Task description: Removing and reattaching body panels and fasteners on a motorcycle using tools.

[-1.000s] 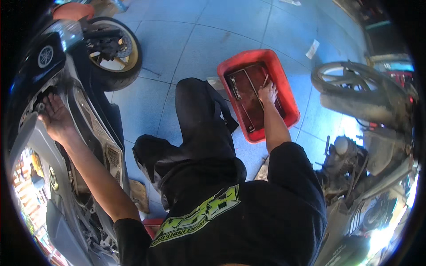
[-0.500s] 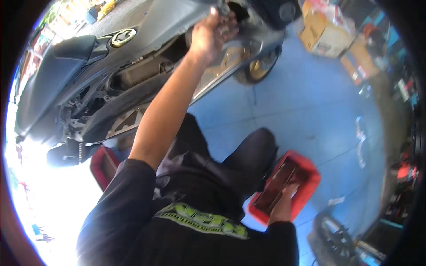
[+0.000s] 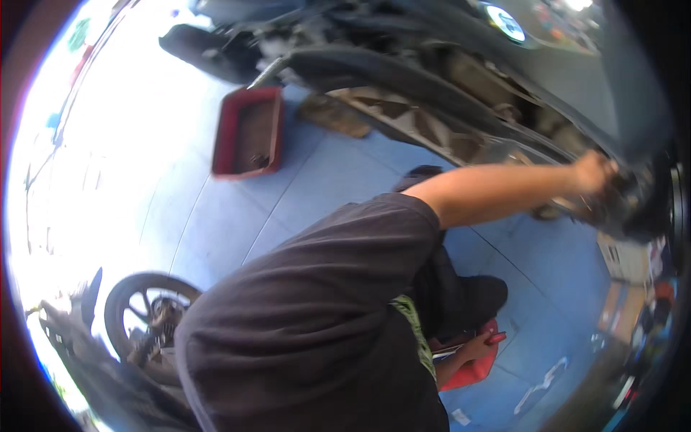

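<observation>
My left hand reaches out to the right and is closed on a dark part low on the grey scooter, whose body panels are off. My right hand is low in the view, mostly hidden behind my black shirt, and lies at a red tray on the blue tiled floor. A short red-handled piece sticks out by its fingers. Whether the hand grips it is unclear. My bent knee in black trousers sits between the two hands.
A second red tray lies on the floor beside the scooter, next to a brown board. The wheel of another motorbike is at the lower left. Cardboard boxes and clutter stand at the right edge.
The view has swung round strongly. My left hand stays on the scooter, now at the right of the picture. My right hand stays at the red tray.
</observation>
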A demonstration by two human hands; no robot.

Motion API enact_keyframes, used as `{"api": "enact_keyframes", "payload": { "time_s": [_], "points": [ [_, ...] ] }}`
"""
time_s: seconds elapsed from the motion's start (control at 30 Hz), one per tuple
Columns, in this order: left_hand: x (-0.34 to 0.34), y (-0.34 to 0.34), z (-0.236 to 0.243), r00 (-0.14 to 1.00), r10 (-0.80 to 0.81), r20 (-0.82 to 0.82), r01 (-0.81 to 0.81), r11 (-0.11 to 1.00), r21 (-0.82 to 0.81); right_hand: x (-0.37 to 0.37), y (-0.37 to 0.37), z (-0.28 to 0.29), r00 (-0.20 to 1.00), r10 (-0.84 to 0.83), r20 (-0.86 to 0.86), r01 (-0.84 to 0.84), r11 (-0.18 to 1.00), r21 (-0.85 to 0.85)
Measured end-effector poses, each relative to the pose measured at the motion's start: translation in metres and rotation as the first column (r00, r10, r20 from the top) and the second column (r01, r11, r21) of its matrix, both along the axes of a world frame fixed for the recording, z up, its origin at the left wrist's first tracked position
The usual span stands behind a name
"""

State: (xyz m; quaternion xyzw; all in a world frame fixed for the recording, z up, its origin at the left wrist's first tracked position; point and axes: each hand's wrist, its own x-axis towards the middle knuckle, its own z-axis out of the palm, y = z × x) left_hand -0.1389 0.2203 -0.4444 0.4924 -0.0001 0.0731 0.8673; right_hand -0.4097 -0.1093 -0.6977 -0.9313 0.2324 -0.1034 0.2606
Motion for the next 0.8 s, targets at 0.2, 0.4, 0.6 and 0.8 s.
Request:
{"api": "enact_keyframes", "payload": {
  "time_s": [0.2,0.4,0.6,0.8],
  "points": [
    [-0.207,0.113,-0.104,0.991,-0.035,0.130,-0.089,0.555,0.827,-0.034,0.073,0.017,0.907,0.416,-0.065,-0.421,0.885,-0.198],
    [-0.455,0.307,-0.340,0.043,0.996,0.073,0.460,-0.085,0.884,-0.031,0.090,0.053,0.837,0.535,-0.119,-0.546,0.829,-0.119],
    [-0.545,0.349,-0.356,-0.116,0.936,-0.332,0.632,0.327,0.703,-0.002,0.096,0.073,0.693,0.579,-0.429,-0.663,0.746,-0.064],
    [-0.473,0.294,-0.343,0.196,0.849,-0.491,0.585,0.300,0.753,0.024,0.102,0.053,0.604,0.739,-0.298,-0.775,0.632,-0.002]
  ]
}}
